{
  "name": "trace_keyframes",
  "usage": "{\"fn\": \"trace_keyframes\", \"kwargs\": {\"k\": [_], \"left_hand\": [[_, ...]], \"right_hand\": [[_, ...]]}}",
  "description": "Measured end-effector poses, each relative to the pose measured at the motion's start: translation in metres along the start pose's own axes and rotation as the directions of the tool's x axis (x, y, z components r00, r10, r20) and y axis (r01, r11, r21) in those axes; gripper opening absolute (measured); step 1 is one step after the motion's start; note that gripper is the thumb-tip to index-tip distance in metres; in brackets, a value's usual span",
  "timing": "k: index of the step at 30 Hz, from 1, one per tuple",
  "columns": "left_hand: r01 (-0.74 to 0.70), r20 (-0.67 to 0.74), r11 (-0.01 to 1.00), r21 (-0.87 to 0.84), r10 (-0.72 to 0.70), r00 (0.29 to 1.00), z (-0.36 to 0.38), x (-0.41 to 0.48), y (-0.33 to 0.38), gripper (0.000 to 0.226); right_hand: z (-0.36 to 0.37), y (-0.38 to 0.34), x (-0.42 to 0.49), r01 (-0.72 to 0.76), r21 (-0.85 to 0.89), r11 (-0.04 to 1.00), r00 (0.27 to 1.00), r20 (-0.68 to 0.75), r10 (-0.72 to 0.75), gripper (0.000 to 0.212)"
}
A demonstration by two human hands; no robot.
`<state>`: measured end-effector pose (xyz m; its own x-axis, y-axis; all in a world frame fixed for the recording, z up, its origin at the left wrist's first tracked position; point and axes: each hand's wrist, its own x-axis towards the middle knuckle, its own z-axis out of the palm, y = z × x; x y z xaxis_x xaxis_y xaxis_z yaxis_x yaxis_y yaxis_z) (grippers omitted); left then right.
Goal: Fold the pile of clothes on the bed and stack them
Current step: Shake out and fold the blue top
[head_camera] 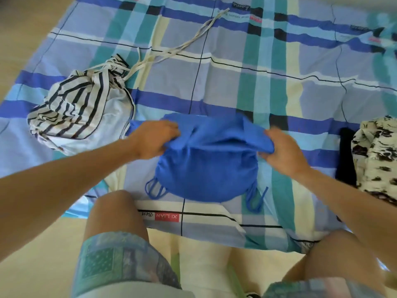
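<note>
A bright blue garment (206,168) with thin straps lies partly folded on the checked bed sheet (236,82), just in front of my knees. My left hand (153,139) grips its upper left edge. My right hand (283,151) pinches its upper right edge, and the top part is lifted and doubled over between the two hands. A white garment with dark stripes (79,108) lies bunched at the left, with long pale ties (182,46) trailing away across the sheet.
At the right edge sits a cream cloth with black print (378,155) on top of something black (345,155). The sheet's near edge runs by my knees (116,214), with pale floor at the left.
</note>
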<state>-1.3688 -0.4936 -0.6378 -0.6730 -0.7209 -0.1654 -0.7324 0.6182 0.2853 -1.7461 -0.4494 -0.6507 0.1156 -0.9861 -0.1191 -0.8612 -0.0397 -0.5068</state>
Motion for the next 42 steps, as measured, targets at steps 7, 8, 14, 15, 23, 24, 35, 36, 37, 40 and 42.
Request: {"fn": "trace_keyframes", "kwargs": {"k": [7, 8, 14, 15, 23, 24, 35, 36, 37, 40, 42], "left_hand": [[0.145, 0.203, 0.989, -0.019, -0.139, 0.969, 0.055, -0.05, 0.014, 0.019], [0.146, 0.09, 0.988, -0.052, -0.141, 0.986, 0.057, -0.043, 0.02, 0.016], [0.23, -0.053, 0.967, -0.107, -0.236, 0.97, 0.088, 0.013, 0.084, 0.071], [0.268, -0.006, 0.956, -0.116, -0.271, 0.963, 0.098, 0.019, 0.091, 0.085], [0.315, 0.009, 0.949, 0.022, -0.315, 0.949, 0.169, 0.022, 0.096, 0.115], [0.301, -0.014, 0.954, 0.003, -0.301, 0.954, 0.17, 0.022, 0.094, 0.114], [0.281, 0.086, 0.414, -0.866, -0.43, 0.899, 0.131, 0.015, 0.084, 0.05], [0.258, 0.126, 0.257, -0.931, -0.438, 0.89, 0.122, 0.013, 0.08, 0.05], [0.224, 0.151, 0.111, -0.968, -0.452, 0.879, 0.114, 0.008, 0.074, 0.053], [0.065, 0.2, -0.26, -0.963, -0.537, 0.819, 0.093, -0.007, 0.052, 0.058], [-0.05, 0.256, -0.483, -0.874, -0.547, 0.797, 0.084, -0.021, 0.035, 0.066]], "right_hand": [[0.048, 0.022, -0.069, -0.224, 0.007, 0.974, 0.95, 0.223, 0.217, 0.037], [0.048, 0.022, -0.064, -0.258, 0.055, 0.965, 0.965, 0.064, 0.254, 0.035], [0.06, 0.016, -0.032, -0.552, 0.305, 0.776, 0.824, 0.056, 0.564, 0.09], [0.063, 0.014, -0.032, -0.586, 0.401, 0.704, 0.793, 0.108, 0.599, 0.098], [0.081, 0.013, -0.041, -0.639, 0.642, 0.425, 0.704, 0.263, 0.66, 0.06], [0.081, 0.012, -0.041, -0.635, 0.654, 0.411, 0.709, 0.282, 0.646, 0.064], [0.065, -0.076, -0.012, -0.455, 0.504, 0.735, 0.844, -0.021, 0.537, 0.085], [0.064, -0.093, -0.008, -0.433, 0.444, 0.785, 0.867, -0.034, 0.497, 0.09], [0.064, -0.111, -0.002, -0.401, 0.38, 0.834, 0.895, -0.032, 0.445, 0.095], [0.067, -0.165, 0.008, -0.25, 0.321, 0.913, 0.968, 0.111, 0.226, 0.109], [0.072, -0.19, 0.012, -0.21, 0.407, 0.889, 0.959, 0.264, 0.106, 0.103]]}}
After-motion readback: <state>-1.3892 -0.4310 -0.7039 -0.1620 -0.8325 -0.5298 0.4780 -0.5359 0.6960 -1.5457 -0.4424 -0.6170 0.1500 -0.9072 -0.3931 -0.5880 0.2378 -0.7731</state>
